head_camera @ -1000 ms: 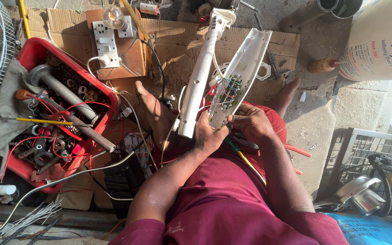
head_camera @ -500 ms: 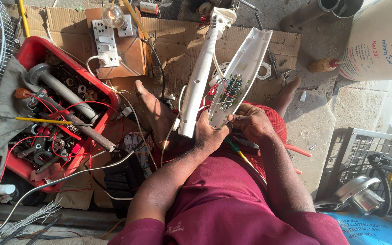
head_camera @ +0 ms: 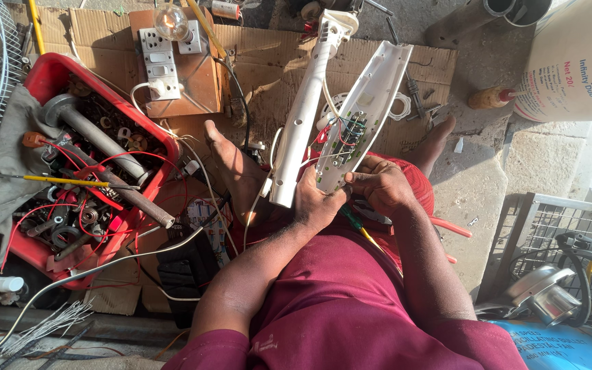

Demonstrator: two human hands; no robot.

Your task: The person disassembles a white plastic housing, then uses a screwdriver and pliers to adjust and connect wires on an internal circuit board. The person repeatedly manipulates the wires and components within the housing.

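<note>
I sit on the floor with a long white plastic housing split into two halves over my lap. My left hand (head_camera: 316,202) grips the lower end of the open half (head_camera: 371,103), which shows a small circuit board (head_camera: 351,133) with thin wires. My right hand (head_camera: 381,185) pinches that same lower end from the right. The closed white tube half (head_camera: 306,109) lies beside it on the left, joined by wires. A green-handled screwdriver (head_camera: 354,225) rests on my lap under the hands.
A red crate (head_camera: 49,75) of metal parts, pipes and red wires stands at left, with a yellow-handled tool (head_camera: 63,180) across it. A wooden switchboard (head_camera: 196,75) with a lit bulb (head_camera: 171,22) lies ahead on cardboard. Fan grille far left, wire cage at right, white sack top right.
</note>
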